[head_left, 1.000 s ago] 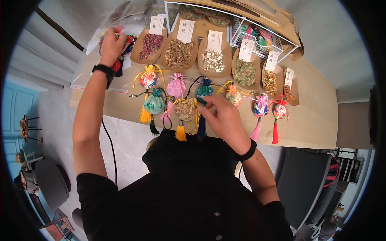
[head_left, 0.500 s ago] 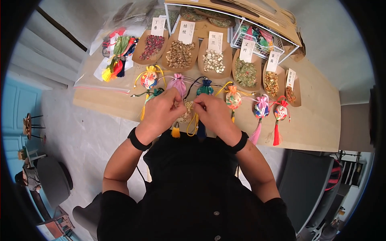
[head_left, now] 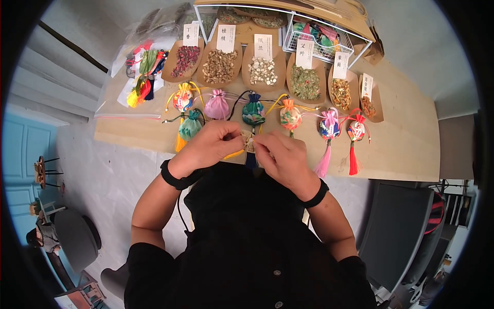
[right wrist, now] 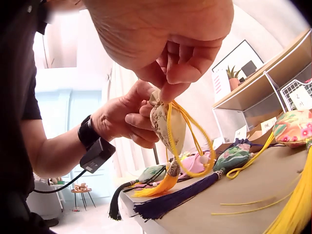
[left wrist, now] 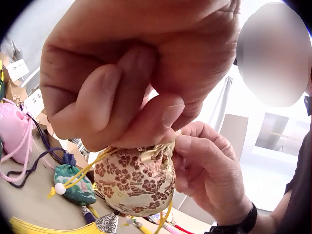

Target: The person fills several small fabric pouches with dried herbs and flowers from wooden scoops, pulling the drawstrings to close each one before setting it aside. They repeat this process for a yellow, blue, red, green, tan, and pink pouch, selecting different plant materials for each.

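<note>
A gold brocade drawstring sachet (left wrist: 136, 180) with brown flowers hangs between both hands near the table's front edge. My left hand (head_left: 208, 145) pinches one side of its gathered neck. Thumb and fingers of my right hand (head_left: 288, 158) pinch the other side of the neck. From the neck loops a yellow cord (right wrist: 204, 168), and below the pouch hangs a yellow tassel (right wrist: 163, 184). Most of the sachet is covered by the hands in the head view. Behind it lie a dark green sachet (head_left: 253, 110) and a pink sachet (head_left: 216, 106).
More tasselled sachets lie in a row, such as a light green one (head_left: 189, 127) and a red one (head_left: 356, 130). Behind them stand labelled paper trays (head_left: 283, 77) of dried herbs. Loose tassels (head_left: 146, 77) lie at left; a white wire rack (head_left: 360, 56) stands behind.
My left hand has come from the loose tassels at the far left to the gold sachet. Both hands now hold that sachet by its neck, raised from where it lay on the table.
</note>
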A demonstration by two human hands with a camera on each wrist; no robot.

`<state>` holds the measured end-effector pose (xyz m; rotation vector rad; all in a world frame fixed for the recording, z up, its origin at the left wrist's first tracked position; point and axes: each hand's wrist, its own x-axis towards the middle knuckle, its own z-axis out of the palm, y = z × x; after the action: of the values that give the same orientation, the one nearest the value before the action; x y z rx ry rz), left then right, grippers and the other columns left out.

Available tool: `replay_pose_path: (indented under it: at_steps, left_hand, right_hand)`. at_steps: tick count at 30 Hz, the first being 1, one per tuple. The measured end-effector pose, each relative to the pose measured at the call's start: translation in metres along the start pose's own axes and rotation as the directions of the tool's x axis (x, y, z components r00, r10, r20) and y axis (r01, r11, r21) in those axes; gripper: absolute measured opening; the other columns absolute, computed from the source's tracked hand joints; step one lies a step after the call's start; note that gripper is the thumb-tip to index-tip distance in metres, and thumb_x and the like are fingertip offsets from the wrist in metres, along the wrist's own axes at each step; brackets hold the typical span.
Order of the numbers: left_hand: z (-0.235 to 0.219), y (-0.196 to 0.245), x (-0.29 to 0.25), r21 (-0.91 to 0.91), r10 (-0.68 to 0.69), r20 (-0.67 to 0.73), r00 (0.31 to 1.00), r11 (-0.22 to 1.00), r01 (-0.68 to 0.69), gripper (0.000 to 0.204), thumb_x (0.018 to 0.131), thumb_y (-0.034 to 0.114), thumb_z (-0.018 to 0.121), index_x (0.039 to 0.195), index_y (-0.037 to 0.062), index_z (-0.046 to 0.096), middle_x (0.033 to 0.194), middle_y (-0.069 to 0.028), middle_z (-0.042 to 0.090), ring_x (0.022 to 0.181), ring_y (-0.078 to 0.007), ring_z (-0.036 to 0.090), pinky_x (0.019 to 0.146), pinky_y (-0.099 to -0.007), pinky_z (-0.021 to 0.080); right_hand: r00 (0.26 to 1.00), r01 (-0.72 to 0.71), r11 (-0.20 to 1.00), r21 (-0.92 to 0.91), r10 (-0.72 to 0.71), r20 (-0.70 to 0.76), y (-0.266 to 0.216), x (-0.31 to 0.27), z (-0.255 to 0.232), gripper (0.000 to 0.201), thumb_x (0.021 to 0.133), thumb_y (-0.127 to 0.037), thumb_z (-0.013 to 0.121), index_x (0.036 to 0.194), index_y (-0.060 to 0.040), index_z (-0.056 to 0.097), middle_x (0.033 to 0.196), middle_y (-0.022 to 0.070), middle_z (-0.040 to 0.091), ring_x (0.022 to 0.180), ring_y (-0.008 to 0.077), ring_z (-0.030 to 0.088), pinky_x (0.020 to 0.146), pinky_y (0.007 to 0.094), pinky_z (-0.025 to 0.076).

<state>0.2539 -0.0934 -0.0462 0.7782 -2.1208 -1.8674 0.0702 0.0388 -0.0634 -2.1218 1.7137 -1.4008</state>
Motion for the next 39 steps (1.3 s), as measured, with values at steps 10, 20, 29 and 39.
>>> replay_pose_path:
  at_steps: [10,20,29,39]
  left_hand:
    - [0.021,-0.001,-0.01,-0.015,0.07,-0.183,0.981,0.997,-0.074,0.019,0.095,0.007,0.061,0.079,-0.0013,0.058,0.068,0.0047,0.051,0.066,-0.0024,0.042,0.056,-0.0264,0.036]
    - [0.055,0.01,-0.01,0.23,0.328,-0.416,0.848,0.94,-0.25,0.016,0.088,0.002,0.067,0.078,0.0003,0.054,0.064,-0.0008,0.049,0.06,-0.0058,0.044,0.053,-0.0281,0.038]
    - [0.064,-0.001,-0.004,0.28,0.405,-0.386,0.829,0.907,-0.314,0.018,0.086,0.005,0.072,0.079,0.003,0.055,0.063,-0.0062,0.052,0.054,-0.0123,0.05,0.051,-0.0305,0.041]
    - [0.061,-0.001,-0.004,0.36,0.474,-0.293,0.831,0.859,-0.363,0.018,0.082,0.004,0.073,0.079,0.0039,0.055,0.061,-0.0084,0.053,0.051,-0.0174,0.055,0.05,-0.0336,0.044]
  right_hand:
    - [0.997,0.064,0.997,-0.038,-0.066,-0.035,-0.013,-0.018,-0.02,0.019,0.083,0.0,0.08,0.1,-0.0041,0.072,0.08,0.0077,0.068,0.062,0.0242,0.066,0.055,0.0335,0.051]
    - [0.946,-0.291,0.901,0.321,0.321,-0.042,-0.025,-0.019,-0.032,0.01,0.093,-0.008,0.079,0.096,-0.0015,0.071,0.072,0.0044,0.066,0.058,0.0105,0.06,0.052,0.0264,0.046]
    - [0.769,-0.617,0.609,0.499,0.6,0.218,-0.024,-0.012,-0.025,0.014,0.099,-0.013,0.075,0.097,-0.0008,0.07,0.074,-0.0006,0.068,0.064,0.0019,0.058,0.056,0.0219,0.045]
    - [0.545,-0.779,0.179,0.601,0.667,0.509,-0.011,0.002,-0.042,0.016,0.096,-0.011,0.063,0.087,-0.0001,0.071,0.074,0.001,0.068,0.063,0.0072,0.059,0.055,0.0231,0.042]
